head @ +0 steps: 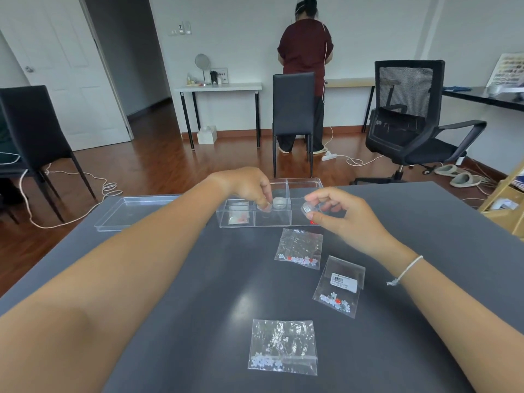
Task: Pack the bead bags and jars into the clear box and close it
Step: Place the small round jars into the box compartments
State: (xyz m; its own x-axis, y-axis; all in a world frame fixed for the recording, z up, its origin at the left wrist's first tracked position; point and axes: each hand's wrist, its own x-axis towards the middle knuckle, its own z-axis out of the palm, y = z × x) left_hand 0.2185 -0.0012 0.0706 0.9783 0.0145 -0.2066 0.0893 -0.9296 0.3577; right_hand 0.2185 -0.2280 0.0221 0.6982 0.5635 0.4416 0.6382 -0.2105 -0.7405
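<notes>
A clear divided box (304, 182) stands open at the far middle of the grey table. Its left compartment holds a bead bag (239, 215); a round jar (279, 201) rests in the middle section. My left hand (249, 185) reaches into that middle section, fingertips pinched on a small clear jar (266, 207). To the right, my right hand (337, 212) grips another small jar (307, 209) just in front of the box's right end. Three bead bags lie on the table: one (299, 248) near the box, one labelled (338, 286), one nearest me (283, 347).
The box's clear lid (127, 212) lies flat on the table (198, 279), left of the box. Beyond the table stand black chairs (293, 114) and an office chair (408, 120); a person (304, 52) stands at the far wall desk with their back turned. Cables run across the wooden floor.
</notes>
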